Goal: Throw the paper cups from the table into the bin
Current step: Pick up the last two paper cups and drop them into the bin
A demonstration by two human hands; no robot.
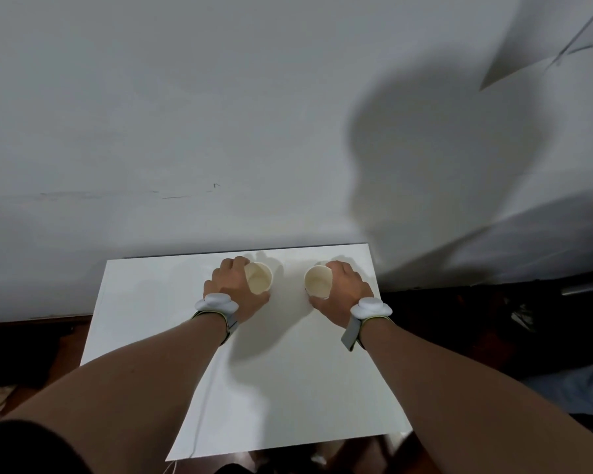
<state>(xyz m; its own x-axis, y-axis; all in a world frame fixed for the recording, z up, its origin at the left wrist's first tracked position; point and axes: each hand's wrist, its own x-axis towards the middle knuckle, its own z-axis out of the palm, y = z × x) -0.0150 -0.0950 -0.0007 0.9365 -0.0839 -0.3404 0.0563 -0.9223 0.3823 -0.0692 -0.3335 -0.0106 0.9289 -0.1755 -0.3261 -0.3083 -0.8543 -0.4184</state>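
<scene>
Two pale paper cups stand upright near the far edge of a white table (144, 302). My left hand (232, 287) is wrapped around the left cup (259, 277) from its left side. On the other side, my right hand (343, 290) is wrapped around the right cup (319, 280) from its right side. Both cups look empty and their open mouths face up. Each wrist wears a white sensor on a grey strap. No bin is in view.
A plain grey-white wall (220, 114) rises right behind the table. Dark floor lies left and right of the table, with dim clutter at the right (520, 319). A thin white cable (199, 422) runs along the table's left front.
</scene>
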